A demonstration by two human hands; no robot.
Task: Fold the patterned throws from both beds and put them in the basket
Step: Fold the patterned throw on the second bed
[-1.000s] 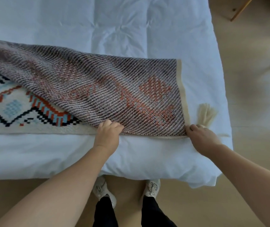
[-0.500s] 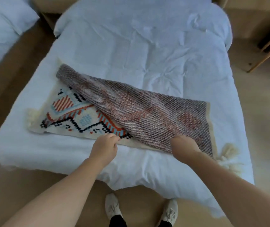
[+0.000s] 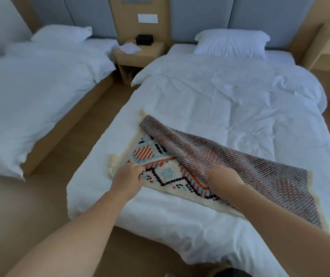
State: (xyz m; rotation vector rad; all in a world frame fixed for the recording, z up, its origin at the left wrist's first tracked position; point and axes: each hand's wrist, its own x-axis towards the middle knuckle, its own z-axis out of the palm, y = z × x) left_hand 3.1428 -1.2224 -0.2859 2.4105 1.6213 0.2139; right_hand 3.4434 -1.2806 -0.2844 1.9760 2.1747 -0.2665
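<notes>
Both hands are working leftward along the near edge of the throw [image 3: 210, 170], which is lying across the foot of the right-hand bed [image 3: 230, 108]. A second ago they were sitting at the throw's tasselled right end, the right hand at that corner; half a second ago they had reached the middle; now they are nearer its left end.

The left hand [image 3: 127, 179] is pinching the cream border of the patterned lower layer, fingers curled closed on the fabric, just short of the left tassels [image 3: 112, 164]. The right hand [image 3: 223, 177] is resting on the edge of the grey, reverse-side upper layer, close beside the left hand; its fingers look curled into the cloth, but whether that grip is truly holding it or only pressing down I cannot tell.

The upper layer is lying slantwise, covering the right part of the throw and leaving a wedge of bright pattern bare on the left. So the first lengthwise fold is looking only half squared, and the hands are probably lining up the left end so the edges meet.

The other bed [image 3: 40, 92], left of the throw, is showing only white bedding. No basket is in view, so the putting away is not yet begun.
</notes>
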